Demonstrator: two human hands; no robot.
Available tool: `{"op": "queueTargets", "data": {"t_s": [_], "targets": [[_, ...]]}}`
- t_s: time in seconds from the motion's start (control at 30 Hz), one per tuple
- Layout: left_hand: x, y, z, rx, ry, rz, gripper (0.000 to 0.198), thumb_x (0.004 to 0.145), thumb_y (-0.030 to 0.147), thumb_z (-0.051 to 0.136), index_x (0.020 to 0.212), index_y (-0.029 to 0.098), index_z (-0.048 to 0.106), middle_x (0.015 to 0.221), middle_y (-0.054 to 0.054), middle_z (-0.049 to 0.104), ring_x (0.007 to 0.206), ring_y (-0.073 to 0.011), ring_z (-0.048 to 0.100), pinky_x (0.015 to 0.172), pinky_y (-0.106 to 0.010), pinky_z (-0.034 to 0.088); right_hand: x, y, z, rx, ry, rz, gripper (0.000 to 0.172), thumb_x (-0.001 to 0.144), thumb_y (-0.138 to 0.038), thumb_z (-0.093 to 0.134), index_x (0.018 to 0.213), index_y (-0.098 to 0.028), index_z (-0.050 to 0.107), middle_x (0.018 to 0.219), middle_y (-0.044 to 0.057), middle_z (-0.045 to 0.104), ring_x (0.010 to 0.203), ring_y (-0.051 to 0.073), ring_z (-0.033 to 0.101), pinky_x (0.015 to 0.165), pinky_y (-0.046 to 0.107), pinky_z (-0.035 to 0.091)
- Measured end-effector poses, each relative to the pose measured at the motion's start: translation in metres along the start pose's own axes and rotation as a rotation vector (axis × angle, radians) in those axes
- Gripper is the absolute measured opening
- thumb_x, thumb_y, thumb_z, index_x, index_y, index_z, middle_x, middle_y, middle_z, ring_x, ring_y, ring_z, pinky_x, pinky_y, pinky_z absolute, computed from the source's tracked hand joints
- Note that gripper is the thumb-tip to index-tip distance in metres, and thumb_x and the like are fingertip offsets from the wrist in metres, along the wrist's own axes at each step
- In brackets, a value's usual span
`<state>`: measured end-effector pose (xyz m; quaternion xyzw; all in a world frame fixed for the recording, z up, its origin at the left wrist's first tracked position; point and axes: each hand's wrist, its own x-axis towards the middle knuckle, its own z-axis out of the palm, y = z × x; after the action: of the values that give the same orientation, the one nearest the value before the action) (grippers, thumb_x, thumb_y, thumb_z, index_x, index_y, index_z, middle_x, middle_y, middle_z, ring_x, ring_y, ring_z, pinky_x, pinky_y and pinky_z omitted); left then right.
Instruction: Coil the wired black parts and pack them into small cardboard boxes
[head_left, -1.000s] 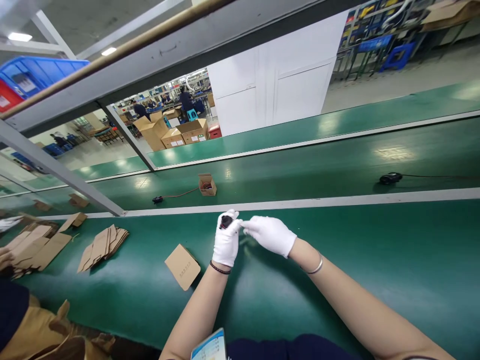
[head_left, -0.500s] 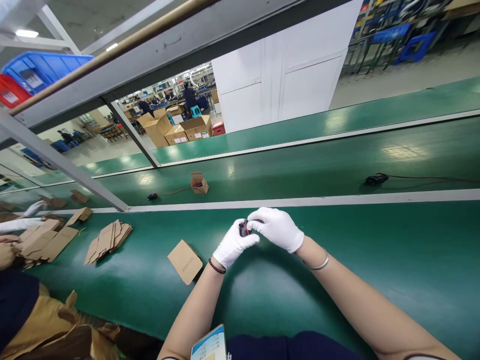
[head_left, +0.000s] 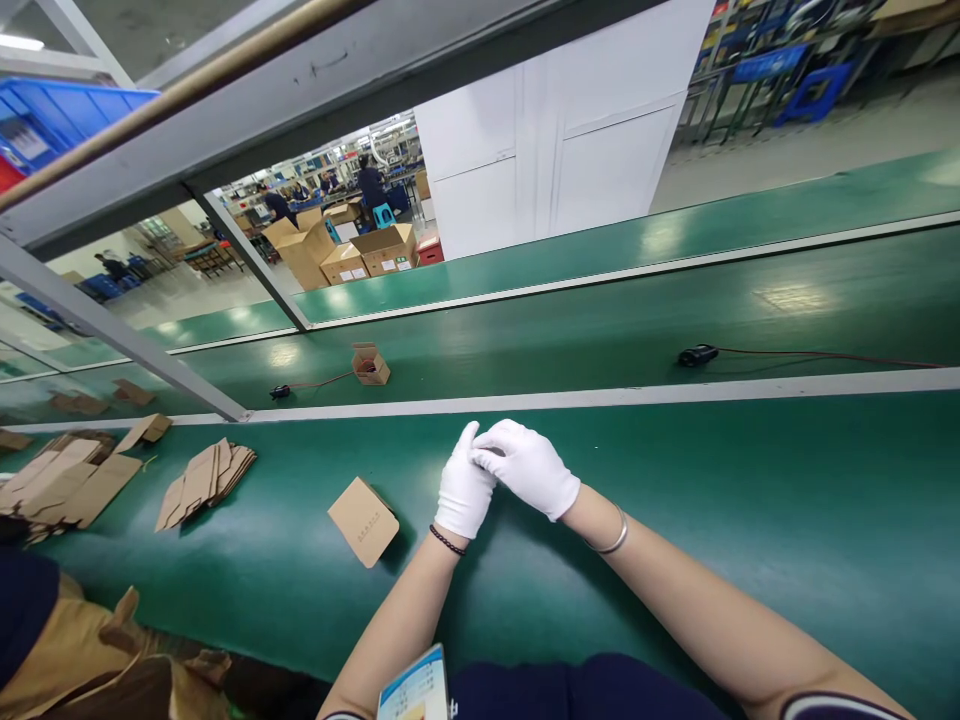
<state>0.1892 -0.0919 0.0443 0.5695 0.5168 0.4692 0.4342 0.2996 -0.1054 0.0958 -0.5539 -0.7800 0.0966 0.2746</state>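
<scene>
My left hand, in a white glove, is closed at the middle of the green work surface, its thumb side turned up. My right hand, gloved the same way, bends over it with fingers curled and pressed against the left. Only a dark sliver shows between them. The small black part with a red wire, visible half a second ago, is almost wholly covered by the gloves. Left of my hands lies a small brown carton with faint print on top.
Flattened cartons lie stacked to the left, near a co-worker's apron. Beyond a white rail, the belt carries a small open box and black devices with red cords, one at right. A slanted grey post stands left.
My left hand has turned and closed over the black part, hiding it. My right hand has come in tighter against it. On the belt, the box and devices have shifted left in view.
</scene>
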Motion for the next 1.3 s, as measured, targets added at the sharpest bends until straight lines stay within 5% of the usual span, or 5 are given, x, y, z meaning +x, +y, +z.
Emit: {"op": "queueTargets", "data": {"t_s": [0.5,0.77,0.97,1.13,1.3], "targets": [[-0.005,-0.003,0.010,0.093,0.197,-0.034,0.038,0.080,0.041,0.043,0.109,0.020,0.053,0.112,-0.007,0.057,0.103,-0.0119,0.054,0.105,-0.032,0.042,0.005,-0.003,0.003,0.166,0.052,0.223,0.021,0.076,-0.031,0.063,0.091,-0.016,0.063,0.088,0.002,0.063,0.079,0.013,0.057,0.074,0.026,0.042],[-0.015,0.004,0.016,0.086,0.216,-0.006,0.058,0.080,0.038,0.043,0.133,0.017,0.035,0.134,-0.011,0.043,0.117,-0.0146,0.050,0.110,-0.034,0.042,0.001,0.009,0.010,0.141,0.147,-0.010,0.015,0.084,-0.027,0.056,0.087,-0.018,0.067,0.093,0.001,0.066,0.090,0.013,0.059,0.085,0.027,0.044],[-0.053,-0.014,-0.061,0.630,-0.123,0.172,0.081,0.066,0.034,0.065,0.138,0.035,0.027,0.148,-0.002,0.026,0.141,-0.0277,0.023,0.122,-0.052,0.022,-0.001,0.017,-0.006,0.111,0.278,-0.290,0.016,0.086,-0.025,0.051,0.085,-0.018,0.066,0.090,0.002,0.066,0.085,0.014,0.061,0.082,0.026,0.048],[-0.077,-0.052,-0.145,1.044,0.081,0.010,0.057,0.072,0.022,0.055,0.128,0.032,0.045,0.140,-0.004,0.040,0.136,-0.0275,0.032,0.114,-0.052,0.034,0.002,0.016,-0.016,0.120,0.352,-0.355,0.014,0.086,-0.030,0.054,0.084,-0.020,0.065,0.088,0.001,0.066,0.083,0.013,0.062,0.080,0.026,0.050],[-0.039,-0.041,-0.150,0.818,0.268,0.039,0.036,0.084,0.040,0.035,0.105,0.030,0.062,0.115,0.001,0.061,0.102,-0.0108,0.056,0.095,-0.024,0.048,0.006,0.006,-0.012,0.156,0.265,-0.401,0.017,0.086,-0.033,0.053,0.082,-0.021,0.064,0.085,0.002,0.065,0.080,0.014,0.062,0.078,0.027,0.049]]}}
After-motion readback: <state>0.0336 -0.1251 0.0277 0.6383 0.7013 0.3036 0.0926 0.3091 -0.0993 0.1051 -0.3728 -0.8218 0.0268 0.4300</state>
